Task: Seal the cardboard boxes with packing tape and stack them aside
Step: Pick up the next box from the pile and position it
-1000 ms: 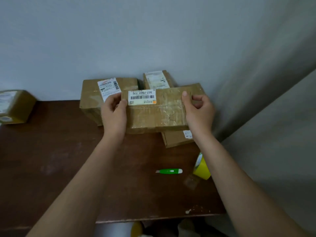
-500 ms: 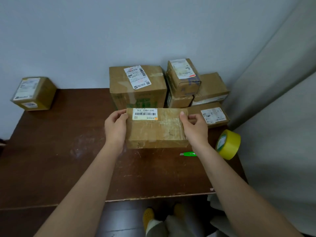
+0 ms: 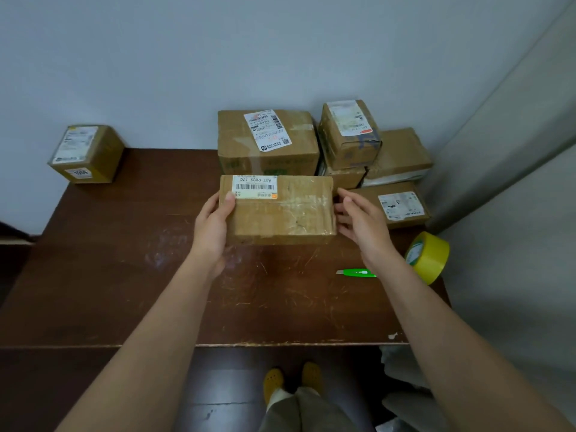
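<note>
Head view shows the barcode-labelled box (image 3: 277, 210) at frame centre on the table (image 3: 124, 275), left hand (image 3: 213, 222) gripping its end, right hand (image 3: 361, 222) spread beside it, while yellow tape roll (image 3: 428, 257) lies unused, so sealing and stacking seem pending.

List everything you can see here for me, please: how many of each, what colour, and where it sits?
Held box: one, brown with a white barcode label, mid-table.
Large box: one, brown, white label, against the wall behind the held box.
Stacked boxes: about four more, brown, at the back right.
Lone box: one, brown, far left corner.
Tape roll: one, yellow, on edge at the table's right side.
Cutter: one, green, lying flat near the tape.
Table: one, dark brown, scuffed.
Slippers: two, yellow, on the floor below.
Left hand: grips the held box's left end.
Right hand: open, beside its right end.
</note>
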Demonstrator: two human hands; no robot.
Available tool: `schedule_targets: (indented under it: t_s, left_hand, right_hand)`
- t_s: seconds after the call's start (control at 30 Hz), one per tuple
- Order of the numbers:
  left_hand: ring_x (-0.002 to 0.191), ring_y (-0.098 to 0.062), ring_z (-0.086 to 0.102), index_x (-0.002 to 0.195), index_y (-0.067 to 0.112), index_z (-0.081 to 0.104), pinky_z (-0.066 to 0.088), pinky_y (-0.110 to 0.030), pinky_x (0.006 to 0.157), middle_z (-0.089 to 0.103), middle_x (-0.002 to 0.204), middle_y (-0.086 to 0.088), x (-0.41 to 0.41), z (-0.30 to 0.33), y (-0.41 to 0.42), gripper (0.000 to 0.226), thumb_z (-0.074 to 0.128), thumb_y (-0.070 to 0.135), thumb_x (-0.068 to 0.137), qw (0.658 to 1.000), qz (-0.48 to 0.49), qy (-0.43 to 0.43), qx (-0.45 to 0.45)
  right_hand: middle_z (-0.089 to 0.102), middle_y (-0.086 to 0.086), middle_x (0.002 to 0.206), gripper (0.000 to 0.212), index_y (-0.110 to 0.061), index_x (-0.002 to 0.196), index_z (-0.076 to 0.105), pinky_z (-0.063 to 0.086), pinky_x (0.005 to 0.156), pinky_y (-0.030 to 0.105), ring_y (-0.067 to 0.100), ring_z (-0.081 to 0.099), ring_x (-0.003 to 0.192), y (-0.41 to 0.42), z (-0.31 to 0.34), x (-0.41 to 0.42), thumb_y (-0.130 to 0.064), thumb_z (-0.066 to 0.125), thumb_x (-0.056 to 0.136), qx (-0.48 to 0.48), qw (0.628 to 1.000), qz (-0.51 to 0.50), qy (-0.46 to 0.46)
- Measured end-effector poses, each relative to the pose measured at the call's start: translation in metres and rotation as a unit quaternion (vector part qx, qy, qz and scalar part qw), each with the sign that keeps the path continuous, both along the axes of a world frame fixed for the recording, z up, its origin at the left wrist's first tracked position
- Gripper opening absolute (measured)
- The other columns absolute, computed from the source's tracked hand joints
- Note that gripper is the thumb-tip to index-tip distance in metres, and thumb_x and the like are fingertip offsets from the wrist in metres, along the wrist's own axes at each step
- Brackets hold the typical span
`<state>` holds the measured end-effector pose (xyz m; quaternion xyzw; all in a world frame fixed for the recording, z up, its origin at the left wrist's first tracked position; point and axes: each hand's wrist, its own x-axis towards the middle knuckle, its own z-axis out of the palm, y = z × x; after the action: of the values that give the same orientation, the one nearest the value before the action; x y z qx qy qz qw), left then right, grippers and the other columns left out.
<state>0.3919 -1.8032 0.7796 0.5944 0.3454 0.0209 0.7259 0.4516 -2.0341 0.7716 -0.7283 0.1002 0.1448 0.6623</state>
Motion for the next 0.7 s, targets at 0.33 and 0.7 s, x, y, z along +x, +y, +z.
schedule_targets:
  t_s: [0.33, 0.7]
  left_hand:
    - [0.103, -0.019, 0.067, 0.125, 0.035, 0.060, 0.055, -0.047, 0.089, 0.070, 0.112, 0.007, 0.008, 0.026, 0.002, 0.031, 0.047, 0.048, 0.100, 1.000, 0.000, 0.002, 0.003]
    - [0.102, -0.023, 0.070, 0.122, 0.027, 0.062, 0.057, -0.046, 0.086, 0.072, 0.114, 0.000, 0.004, 0.046, 0.004, 0.037, 0.046, 0.052, 0.099, 0.996, -0.085, -0.022, 0.005]
  right_hand:
    - [0.018, -0.020, 0.161, 0.104, -0.041, 0.157, 0.012, 0.026, 0.116, 0.021, -0.001, 0.018, 0.148, -0.021, 0.032, 0.002, 0.012, 0.067, 0.086, 0.027, 0.956, 0.287, -0.053]
    - [0.052, -0.021, 0.142, 0.081, -0.048, 0.135, 0.052, 0.047, 0.108, 0.042, 0.007, 0.051, 0.132, -0.030, 0.043, 0.005, 0.019, 0.049, 0.091, 0.083, 0.976, 0.191, -0.063]
